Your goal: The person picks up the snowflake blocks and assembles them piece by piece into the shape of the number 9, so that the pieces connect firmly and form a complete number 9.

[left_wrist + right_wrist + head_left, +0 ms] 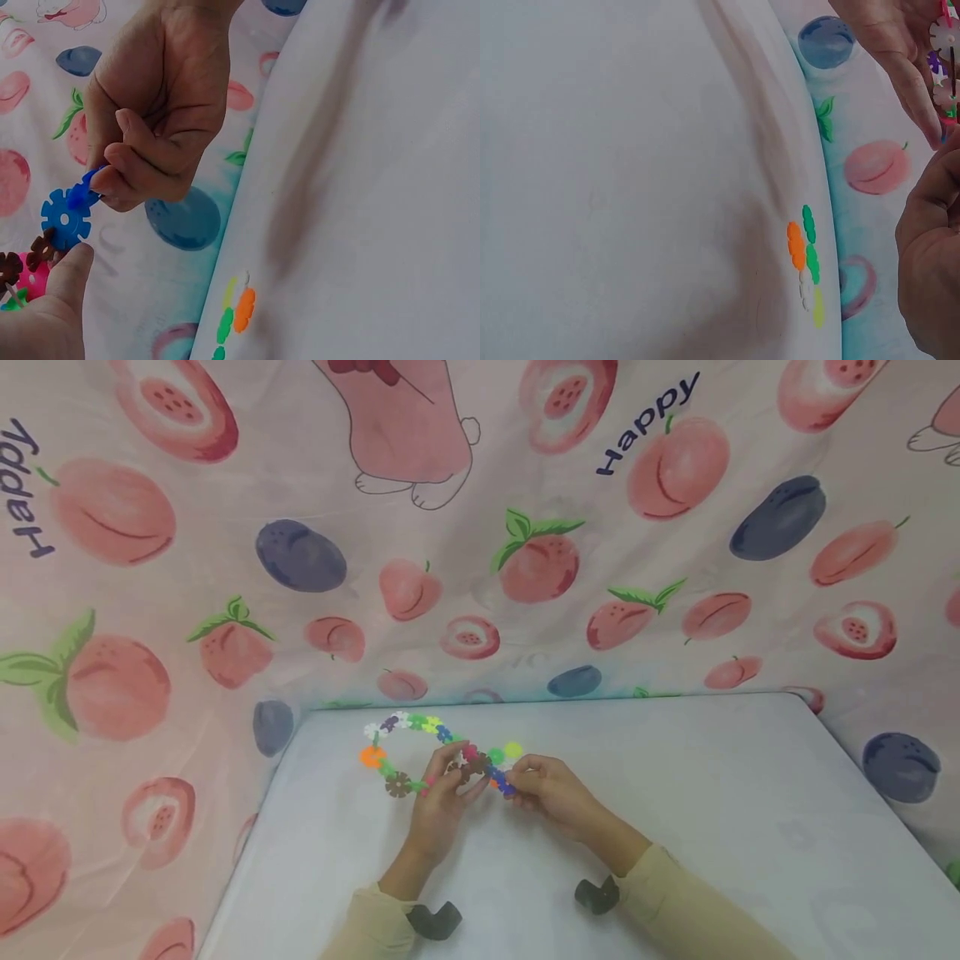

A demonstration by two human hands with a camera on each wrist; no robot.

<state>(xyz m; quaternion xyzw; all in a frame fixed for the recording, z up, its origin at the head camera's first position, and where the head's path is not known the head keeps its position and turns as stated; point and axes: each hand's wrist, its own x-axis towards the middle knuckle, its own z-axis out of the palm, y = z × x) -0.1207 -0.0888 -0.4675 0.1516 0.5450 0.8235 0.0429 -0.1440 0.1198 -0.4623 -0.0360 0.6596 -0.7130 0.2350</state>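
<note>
While the left hand (437, 814) steadies the chain (431, 725), the right hand (557, 792) pinches its dark disc (504, 783).
Head: the chain loops out left of the left hand's curled fingers. Left wrist: right fingertips (111, 180) close on the dark disc, left thumb (71, 274) by the lighter disc (55, 214) — best, I'd judge, to keep slots square and press evenly. Right wrist: fingertips (935, 141) seem to meet at the edge — pinch poorly seen.

Ref. table (712, 827): cloth (480, 527) behind and along both sides; disc chain (431, 725) above it; loose discs (796, 246) on it, toward its back.
</note>
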